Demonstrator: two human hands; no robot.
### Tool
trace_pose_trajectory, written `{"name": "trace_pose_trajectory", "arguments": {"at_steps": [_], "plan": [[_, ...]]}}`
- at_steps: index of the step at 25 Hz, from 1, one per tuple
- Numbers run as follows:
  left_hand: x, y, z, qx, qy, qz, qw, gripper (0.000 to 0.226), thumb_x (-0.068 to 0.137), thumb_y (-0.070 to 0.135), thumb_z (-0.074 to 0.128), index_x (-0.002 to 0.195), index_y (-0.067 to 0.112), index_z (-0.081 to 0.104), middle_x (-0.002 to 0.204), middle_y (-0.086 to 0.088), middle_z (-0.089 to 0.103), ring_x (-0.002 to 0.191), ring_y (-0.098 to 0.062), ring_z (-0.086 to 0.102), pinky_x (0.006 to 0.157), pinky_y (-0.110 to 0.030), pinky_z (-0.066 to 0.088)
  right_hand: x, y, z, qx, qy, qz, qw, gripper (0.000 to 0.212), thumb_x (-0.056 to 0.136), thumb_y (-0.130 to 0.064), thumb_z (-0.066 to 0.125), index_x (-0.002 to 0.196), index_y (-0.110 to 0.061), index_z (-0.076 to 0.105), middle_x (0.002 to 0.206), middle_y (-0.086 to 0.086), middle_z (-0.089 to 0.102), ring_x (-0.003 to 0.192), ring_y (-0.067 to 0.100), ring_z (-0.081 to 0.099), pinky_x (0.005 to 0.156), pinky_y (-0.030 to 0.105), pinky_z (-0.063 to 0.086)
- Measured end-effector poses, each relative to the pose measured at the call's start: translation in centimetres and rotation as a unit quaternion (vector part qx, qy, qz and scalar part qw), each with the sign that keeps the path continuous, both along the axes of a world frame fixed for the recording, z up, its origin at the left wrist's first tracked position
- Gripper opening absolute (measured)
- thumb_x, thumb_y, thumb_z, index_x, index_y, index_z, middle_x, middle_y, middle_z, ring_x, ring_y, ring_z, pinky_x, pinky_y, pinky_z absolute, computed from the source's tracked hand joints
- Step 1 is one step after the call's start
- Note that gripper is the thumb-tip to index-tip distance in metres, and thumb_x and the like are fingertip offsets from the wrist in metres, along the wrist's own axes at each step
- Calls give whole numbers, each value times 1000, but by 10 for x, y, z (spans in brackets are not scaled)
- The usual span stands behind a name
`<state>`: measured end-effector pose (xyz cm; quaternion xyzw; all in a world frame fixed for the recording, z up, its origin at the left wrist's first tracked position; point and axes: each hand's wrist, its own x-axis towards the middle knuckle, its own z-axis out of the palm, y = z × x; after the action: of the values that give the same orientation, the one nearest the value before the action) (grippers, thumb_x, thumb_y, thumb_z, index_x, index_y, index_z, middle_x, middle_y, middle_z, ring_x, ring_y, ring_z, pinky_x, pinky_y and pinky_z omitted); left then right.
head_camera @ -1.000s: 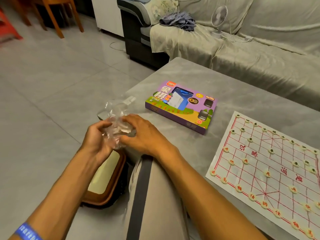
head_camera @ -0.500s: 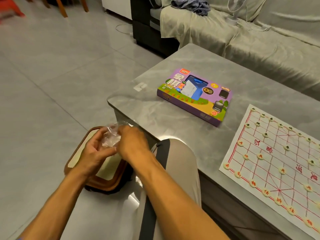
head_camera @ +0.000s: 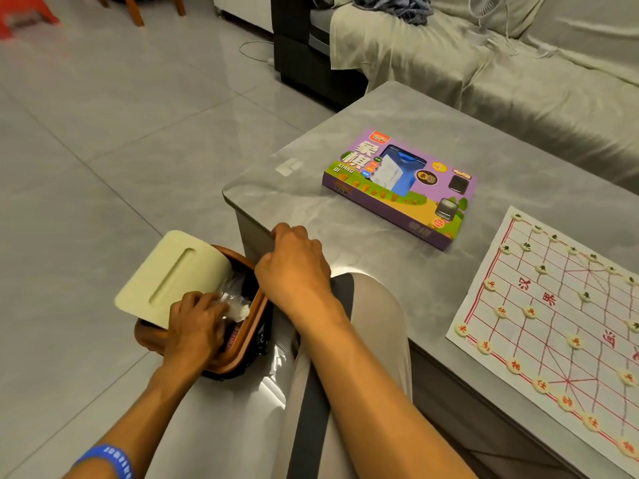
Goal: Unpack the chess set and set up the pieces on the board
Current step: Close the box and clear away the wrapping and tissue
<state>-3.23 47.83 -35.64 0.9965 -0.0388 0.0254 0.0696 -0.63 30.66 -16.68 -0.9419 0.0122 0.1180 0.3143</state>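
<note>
My left hand [head_camera: 195, 323] pinches a crumpled clear plastic bag [head_camera: 237, 305] in the mouth of a brown trash bin [head_camera: 250, 337] on the floor. The bin's pale swing lid [head_camera: 173, 271] is tipped up. My right hand [head_camera: 294, 267] hovers above the bin by the table corner, its fingers loosely curled and holding nothing. On the grey table [head_camera: 380, 108] lies the purple chess box [head_camera: 401, 184]. To its right is the paper board [head_camera: 560, 326] with round chess pieces [head_camera: 501, 311] standing on its line crossings.
My knee in light trousers [head_camera: 363, 305] sits between the bin and the table edge. A covered sofa [head_camera: 518, 81] with a small fan stands behind the table. Grey tiled floor [head_camera: 103, 150] stretches to the left.
Both hands were crumpling the plastic bag in the air. Now my left hand has lowered it into the bin, tipping the lid, and my right hand has let go.
</note>
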Motion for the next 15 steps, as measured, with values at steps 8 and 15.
{"name": "trace_pose_trajectory", "arguments": {"at_steps": [8,15], "plan": [[-3,-10,-18,153,43,-19,987,37,83,36,44,77,8,67,81,-12,60,75,-29,48,69,-38,29,0,-1,-2,-6,11,11,1000,44,88,-13,48,132,-13,44,131,9,43,118,32,42,92,43,44],[0,-16,-21,217,169,-31,961,35,93,33,35,110,20,63,119,-5,53,107,-24,45,87,-34,34,-2,-2,-1,-7,9,21,1000,44,88,-12,46,132,-13,44,132,9,43,117,31,43,91,42,44]]}}
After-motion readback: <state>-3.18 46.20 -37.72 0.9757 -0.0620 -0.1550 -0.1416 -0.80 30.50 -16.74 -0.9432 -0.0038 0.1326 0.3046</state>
